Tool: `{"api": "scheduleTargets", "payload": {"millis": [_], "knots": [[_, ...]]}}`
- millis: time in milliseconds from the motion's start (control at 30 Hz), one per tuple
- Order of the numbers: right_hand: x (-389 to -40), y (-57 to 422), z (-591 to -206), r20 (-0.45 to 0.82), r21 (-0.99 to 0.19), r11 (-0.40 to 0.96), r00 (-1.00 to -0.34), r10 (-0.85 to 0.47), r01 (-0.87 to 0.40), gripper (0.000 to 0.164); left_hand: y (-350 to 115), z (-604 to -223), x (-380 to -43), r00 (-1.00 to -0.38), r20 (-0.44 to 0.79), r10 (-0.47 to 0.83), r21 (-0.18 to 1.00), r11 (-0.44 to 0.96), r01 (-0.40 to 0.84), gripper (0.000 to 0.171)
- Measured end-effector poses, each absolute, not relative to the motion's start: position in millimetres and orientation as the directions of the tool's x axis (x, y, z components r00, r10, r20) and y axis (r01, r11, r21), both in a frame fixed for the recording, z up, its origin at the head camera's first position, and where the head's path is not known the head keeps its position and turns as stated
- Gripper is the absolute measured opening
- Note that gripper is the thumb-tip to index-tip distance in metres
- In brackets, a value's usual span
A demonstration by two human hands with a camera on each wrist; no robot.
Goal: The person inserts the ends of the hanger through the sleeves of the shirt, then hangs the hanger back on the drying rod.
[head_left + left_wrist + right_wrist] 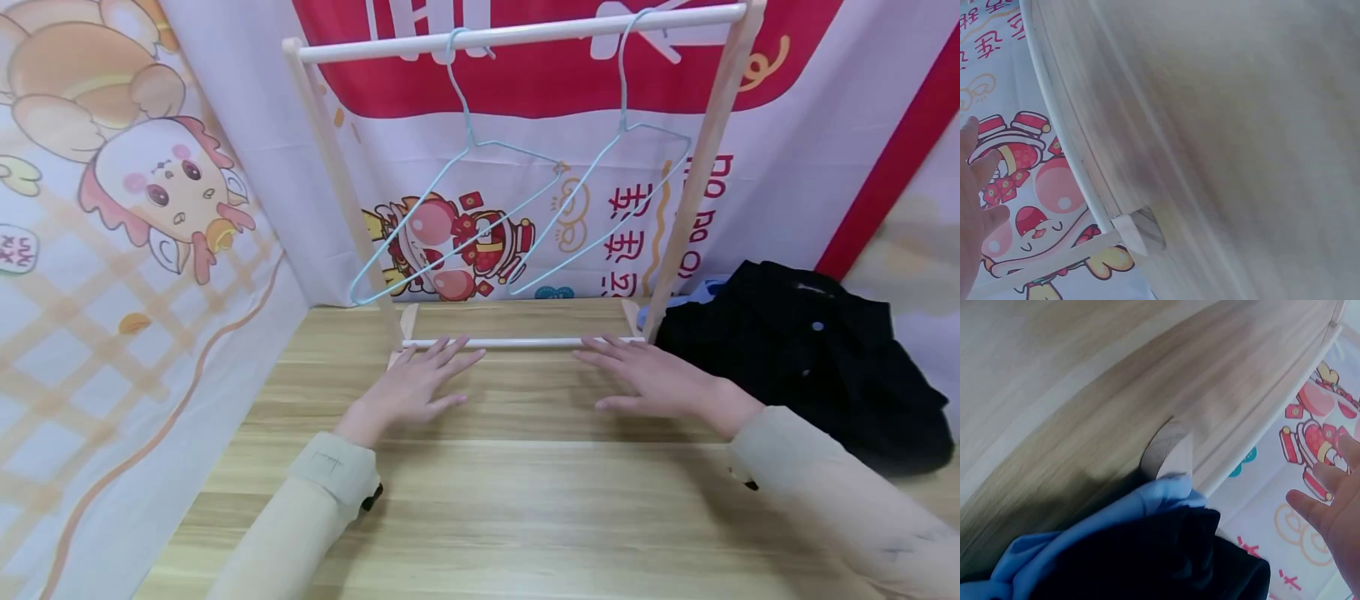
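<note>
My left hand (408, 387) is held over the table with its fingers spread, near the lower left of a small clothes rack (525, 342). On the other side my right hand (652, 379) is likewise spread, palm down, near the rack's lower right. Neither hand holds anything. Two thin light-blue hangers, a left hanger (468, 148) and a right hanger (622, 129), hang from the rack's white top bar (525, 35). In the right wrist view the fingers (1310, 509) are straight, and in the left wrist view part of the left hand (975, 206) shows at the edge.
Black clothing (795, 358) lies in a heap at the right, with light-blue cloth (1129, 509) beside and partly under it. A printed cloth (300, 208) covers the walls behind and to the left. Wood grain marks the tabletop (510, 517).
</note>
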State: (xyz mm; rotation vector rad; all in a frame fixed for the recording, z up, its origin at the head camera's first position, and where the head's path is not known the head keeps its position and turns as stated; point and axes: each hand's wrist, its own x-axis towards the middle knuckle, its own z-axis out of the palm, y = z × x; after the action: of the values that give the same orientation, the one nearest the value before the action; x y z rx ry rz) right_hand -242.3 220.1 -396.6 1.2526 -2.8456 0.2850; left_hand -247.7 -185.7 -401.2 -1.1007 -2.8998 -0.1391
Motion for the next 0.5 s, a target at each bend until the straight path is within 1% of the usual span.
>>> {"api": "scheduleTargets", "payload": {"millis": [167, 300, 367, 500], "knots": [[-240.2, 229.0, -392.1, 0.090, -0.178, 0.674, -0.694, -0.715, -0.717, 0.074, -180.6, -394.9, -250.3, -0.733, 0.071, 0.677, 0.070, 0.729, 0.680, 0.069], [-235.7, 235.4, -386.6, 0.087, -0.202, 0.680, -0.705, -0.704, -0.705, 0.070, -176.8, -391.1, -251.8, -0.721, 0.091, 0.687, 0.099, 0.715, 0.693, 0.068], [-233.4, 239.1, -383.8, 0.089, -0.209, 0.686, -0.713, -0.696, -0.697, 0.067, -174.7, -390.2, -252.4, -0.723, 0.096, 0.684, 0.133, 0.711, 0.690, 0.067], [-229.8, 246.5, -377.9, 0.082, -0.224, 0.717, -0.746, -0.661, -0.660, 0.066, -170.6, -387.8, -252.2, -0.743, 0.074, 0.666, 0.241, 0.711, 0.661, 0.067]]}}
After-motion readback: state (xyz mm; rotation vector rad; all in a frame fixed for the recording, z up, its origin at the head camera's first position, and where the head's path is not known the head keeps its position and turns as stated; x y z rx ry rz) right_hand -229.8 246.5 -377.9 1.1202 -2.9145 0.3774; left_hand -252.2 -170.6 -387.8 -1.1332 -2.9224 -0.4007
